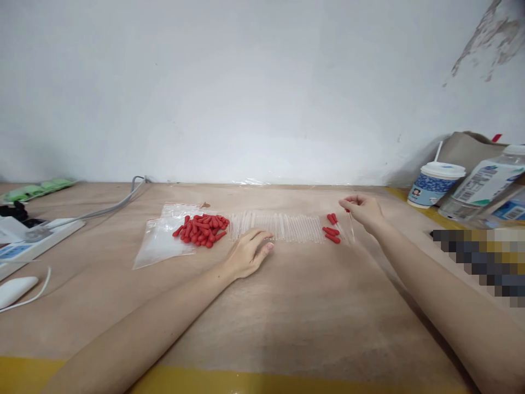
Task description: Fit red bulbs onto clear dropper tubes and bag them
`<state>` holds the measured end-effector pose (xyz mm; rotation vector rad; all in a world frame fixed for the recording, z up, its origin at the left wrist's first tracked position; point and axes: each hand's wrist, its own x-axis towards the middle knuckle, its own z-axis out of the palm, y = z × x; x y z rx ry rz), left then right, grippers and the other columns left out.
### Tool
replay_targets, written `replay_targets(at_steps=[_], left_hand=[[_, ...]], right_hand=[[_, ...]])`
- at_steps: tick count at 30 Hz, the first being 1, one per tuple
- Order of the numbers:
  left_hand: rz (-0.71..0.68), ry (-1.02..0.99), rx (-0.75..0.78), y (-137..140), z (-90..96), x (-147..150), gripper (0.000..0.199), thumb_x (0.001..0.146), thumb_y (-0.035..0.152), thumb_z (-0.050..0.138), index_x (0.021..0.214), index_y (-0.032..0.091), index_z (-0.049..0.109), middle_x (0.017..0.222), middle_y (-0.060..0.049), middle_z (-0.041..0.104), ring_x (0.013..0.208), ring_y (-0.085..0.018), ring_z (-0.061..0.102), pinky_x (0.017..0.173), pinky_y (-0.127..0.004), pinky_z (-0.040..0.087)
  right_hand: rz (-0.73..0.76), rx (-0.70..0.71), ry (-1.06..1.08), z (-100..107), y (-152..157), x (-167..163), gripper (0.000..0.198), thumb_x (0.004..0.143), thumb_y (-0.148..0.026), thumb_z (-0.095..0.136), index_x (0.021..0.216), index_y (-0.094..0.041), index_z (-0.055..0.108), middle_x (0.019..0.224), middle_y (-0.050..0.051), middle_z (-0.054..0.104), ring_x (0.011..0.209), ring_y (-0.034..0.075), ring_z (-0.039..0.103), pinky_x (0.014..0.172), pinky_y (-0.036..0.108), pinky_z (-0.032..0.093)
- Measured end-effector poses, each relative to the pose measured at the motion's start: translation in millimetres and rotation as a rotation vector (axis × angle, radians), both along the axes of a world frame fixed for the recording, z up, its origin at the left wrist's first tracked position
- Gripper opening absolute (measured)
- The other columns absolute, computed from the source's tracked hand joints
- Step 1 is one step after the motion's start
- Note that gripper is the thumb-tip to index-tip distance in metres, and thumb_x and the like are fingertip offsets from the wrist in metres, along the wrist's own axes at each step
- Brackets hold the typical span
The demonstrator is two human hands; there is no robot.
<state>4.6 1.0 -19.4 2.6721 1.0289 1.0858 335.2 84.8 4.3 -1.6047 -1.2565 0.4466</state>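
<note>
A row of clear thin tubes [291, 227] lies side by side across the middle of the table. At its left end is a pile of red rubber bulbs [200, 230], partly on clear plastic bags [159, 241]. My left hand [249, 253] rests over the near ends of the tubes, fingers loosely apart and holding nothing that I can see. To the right of the row, my right hand [363, 210] pinches a dropper by its red bulb, its thin tube hanging below the fingers. Several droppers with red bulbs [331, 235] lie just left of that hand.
A paper cup with a straw [435, 183] and a plastic bottle [482, 183] stand at the back right. On the left are a power strip [49, 238], a grey cable [118, 205], a white mouse-like object [17, 291] and a green packet [36, 190]. A wall closes off the back.
</note>
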Motion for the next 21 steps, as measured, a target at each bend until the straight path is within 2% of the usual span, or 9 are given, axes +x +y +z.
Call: replay_targets(at_steps=[2, 6, 12, 17, 21], left_hand=[[0.001, 0.014, -0.001, 0, 0.9, 1, 0.025, 0.09, 0.028, 0.039, 0.106, 0.018, 0.054, 0.1, -0.008, 0.059, 0.093, -0.019, 0.055, 0.082, -0.034, 0.045], [0.004, 0.054, -0.036, -2, 2.2, 0, 0.025, 0.09, 0.028, 0.038, 0.105, 0.017, 0.055, 0.101, -0.007, 0.059, 0.093, -0.018, 0.056, 0.082, -0.033, 0.046], [0.009, 0.081, -0.05, -1, 2.0, 0, 0.025, 0.091, 0.029, 0.037, 0.102, 0.017, 0.056, 0.1, -0.007, 0.059, 0.09, -0.017, 0.056, 0.079, -0.031, 0.046], [-0.003, 0.078, -0.046, 0, 1.4, 0, 0.026, 0.091, 0.028, 0.036, 0.101, 0.017, 0.057, 0.099, -0.007, 0.058, 0.089, -0.017, 0.055, 0.079, -0.032, 0.046], [-0.001, 0.074, -0.014, 0, 0.7, 0, 0.025, 0.091, 0.028, 0.036, 0.1, 0.016, 0.057, 0.098, -0.007, 0.059, 0.091, -0.018, 0.054, 0.081, -0.033, 0.045]], right_hand=[[-0.093, -0.085, -0.097, -19, 9, 11, 0.023, 0.063, -0.035, 0.064, 0.075, -0.016, 0.062, 0.065, 0.005, 0.062, 0.057, 0.014, 0.054, 0.052, 0.025, 0.039], [-0.085, -0.144, -0.192, -41, 16, 12, 0.032, 0.065, -0.042, 0.061, 0.083, -0.016, 0.066, 0.074, 0.007, 0.066, 0.063, 0.017, 0.058, 0.052, 0.025, 0.04], [-0.067, -0.167, -0.272, -38, 15, 9, 0.03, 0.072, -0.041, 0.055, 0.078, -0.015, 0.068, 0.077, 0.008, 0.068, 0.074, 0.02, 0.061, 0.063, 0.027, 0.042], [-0.102, -0.19, -0.277, -36, 10, 14, 0.03, 0.074, -0.04, 0.052, 0.074, -0.014, 0.067, 0.067, 0.009, 0.066, 0.065, 0.02, 0.061, 0.058, 0.027, 0.042], [-0.11, -0.157, -0.284, -31, 3, 12, 0.027, 0.073, -0.039, 0.054, 0.076, -0.015, 0.067, 0.072, 0.008, 0.067, 0.067, 0.019, 0.06, 0.056, 0.026, 0.041]])
